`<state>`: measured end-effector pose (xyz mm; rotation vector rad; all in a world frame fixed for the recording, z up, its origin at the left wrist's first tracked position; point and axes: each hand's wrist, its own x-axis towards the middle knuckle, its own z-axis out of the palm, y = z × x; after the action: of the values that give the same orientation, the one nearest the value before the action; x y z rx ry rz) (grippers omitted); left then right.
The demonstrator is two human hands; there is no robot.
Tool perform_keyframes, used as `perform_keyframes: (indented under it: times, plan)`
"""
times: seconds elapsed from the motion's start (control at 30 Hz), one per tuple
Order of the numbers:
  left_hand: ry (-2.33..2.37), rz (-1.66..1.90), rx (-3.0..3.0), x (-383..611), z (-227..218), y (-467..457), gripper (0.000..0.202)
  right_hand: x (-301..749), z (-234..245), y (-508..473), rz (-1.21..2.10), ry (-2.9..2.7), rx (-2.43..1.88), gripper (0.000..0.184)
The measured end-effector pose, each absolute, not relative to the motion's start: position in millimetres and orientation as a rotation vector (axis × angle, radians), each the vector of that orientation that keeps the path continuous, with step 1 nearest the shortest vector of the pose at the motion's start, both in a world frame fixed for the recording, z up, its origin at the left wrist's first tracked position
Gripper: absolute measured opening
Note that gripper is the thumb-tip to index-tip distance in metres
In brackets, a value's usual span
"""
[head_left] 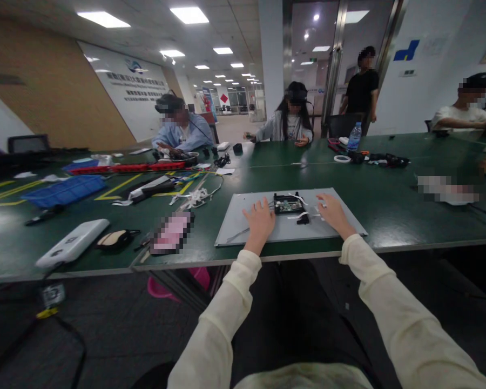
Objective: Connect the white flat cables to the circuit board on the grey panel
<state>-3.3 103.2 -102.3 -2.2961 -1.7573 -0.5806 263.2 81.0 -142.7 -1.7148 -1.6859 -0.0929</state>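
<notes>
Flanking the circuit board (288,204), your left hand (260,219) lies open at nine o'clock; your right hand (334,213), at three, hides its grip; board lettering unreadable.

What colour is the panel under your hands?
Light grey panel, clearest in the head view.

green table (389,210) | blue tray (65,190) far left | white device (73,243) near front edge | water bottle (354,136) upright, far side | tape roll (342,159) near bottle | pink stool (200,276) under table
</notes>
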Motion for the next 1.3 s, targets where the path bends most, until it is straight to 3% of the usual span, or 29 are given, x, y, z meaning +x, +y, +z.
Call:
perform_keyframes:
  times: [0.1, 0.33, 0.57, 0.8, 0.97, 1.1, 1.23, 1.3]
  plan:
    - [-1.762, -0.55, -2.282, -4.5, -103.0, 104.5, 0.057, 259.7, -142.1, 81.3, -0.072, -1.778, -1.671, 0.034]
    - [-1.776, -0.505, -2.292, -3.9, -103.9, 105.9, 0.055, 239.8, -136.5, 84.9, -0.004, -1.753, -1.846, 0.046]
    - [-1.827, -0.469, -2.322, -3.5, -97.6, 108.3, 0.052, 233.4, -137.7, 83.2, -0.099, -1.834, -1.871, 0.032]
    - [-1.822, -0.469, -2.347, -5.1, -97.9, 107.4, 0.05, 225.3, -133.8, 74.2, -0.199, -1.949, -1.934, 0.032]
    - [-1.806, -0.582, -2.359, -4.3, -94.0, 112.2, 0.046, 220.5, -128.4, 78.4, -0.142, -1.924, -1.913, 0.032]
    - [-1.637, -0.907, -2.341, -20.6, -79.8, 93.8, 0.041, 221.7, -108.1, 60.7, 0.076, -1.69, -1.677, 0.029]
    - [-1.188, -1.403, -2.399, -71.2, -119.2, 28.4, 0.035, 213.3, -117.5, -25.2, 0.329, -1.063, -1.394, 0.025]
    - [-1.188, -1.374, -2.472, -104.8, -167.8, -5.1, 0.032, 199.0, -147.9, -79.8, 0.268, -0.744, -1.355, 0.019]
